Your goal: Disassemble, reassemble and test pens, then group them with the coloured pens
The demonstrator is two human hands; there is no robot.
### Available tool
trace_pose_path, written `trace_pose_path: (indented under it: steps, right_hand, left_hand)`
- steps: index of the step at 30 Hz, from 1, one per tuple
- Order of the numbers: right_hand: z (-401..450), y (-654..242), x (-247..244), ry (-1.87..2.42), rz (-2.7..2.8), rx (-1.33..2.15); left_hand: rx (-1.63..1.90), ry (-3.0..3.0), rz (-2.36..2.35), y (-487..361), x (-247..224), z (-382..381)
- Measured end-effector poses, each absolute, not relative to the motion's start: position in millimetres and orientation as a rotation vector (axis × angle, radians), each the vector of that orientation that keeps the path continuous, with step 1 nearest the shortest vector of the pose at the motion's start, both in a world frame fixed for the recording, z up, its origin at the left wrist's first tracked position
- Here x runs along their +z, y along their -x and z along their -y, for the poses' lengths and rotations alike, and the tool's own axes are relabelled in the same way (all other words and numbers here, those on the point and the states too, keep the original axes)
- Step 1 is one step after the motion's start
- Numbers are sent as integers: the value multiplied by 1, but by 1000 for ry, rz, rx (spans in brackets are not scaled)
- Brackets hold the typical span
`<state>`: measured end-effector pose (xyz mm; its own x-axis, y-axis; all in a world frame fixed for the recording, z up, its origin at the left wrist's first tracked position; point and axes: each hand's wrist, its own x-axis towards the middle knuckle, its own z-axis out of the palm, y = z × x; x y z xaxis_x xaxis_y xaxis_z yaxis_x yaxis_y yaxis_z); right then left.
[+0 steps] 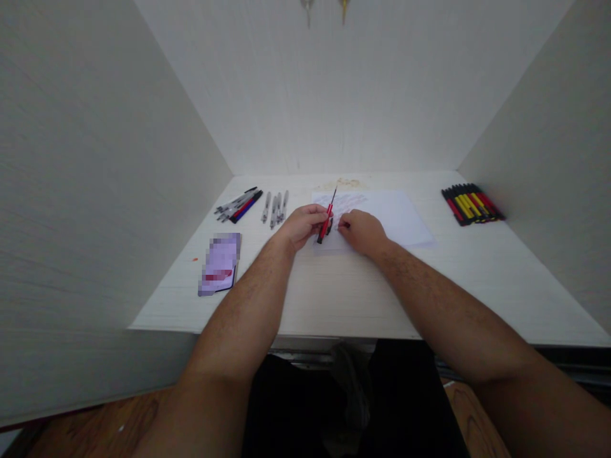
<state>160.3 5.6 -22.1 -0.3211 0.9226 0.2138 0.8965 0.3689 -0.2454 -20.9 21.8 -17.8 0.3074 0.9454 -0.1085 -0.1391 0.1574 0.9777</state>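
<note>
My left hand is closed on a red pen with a black lower end. The pen tilts up and away, and a thin dark refill-like shaft sticks out of its upper end. A small black piece shows just beside the barrel at the fingers; its kind is unclear. To the right, my right hand is closed, thumb and fingertips pinched together a short way from the pen. What sits in that pinch is too small to make out. Both hands are over white paper with scribbled lines at its upper left.
Several clear pens lie left of the paper, beside a pile of clear, red and blue pens. A phone lies nearer on the left. Red, yellow and black pens are lined up at right. White walls enclose the desk.
</note>
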Motion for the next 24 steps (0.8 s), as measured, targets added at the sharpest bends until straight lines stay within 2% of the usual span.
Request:
trace_pose_path:
  steps: [8, 12, 17, 24]
  right_hand:
    - [-9, -161, -27, 1632, 2332, 90]
    - [-17, -171, -27, 1610, 2061, 323]
    - [-28, -182, -25, 1310, 1615, 647]
    - [-25, -180, -9, 1121, 1063, 1080]
  left_hand:
    - [942, -1099, -961, 20, -15, -20]
    - [913, -1112, -960, 22, -12, -19]
    - [894, -1148, -937, 23, -9, -16]
    - [748, -1204, -877, 24, -8, -13]
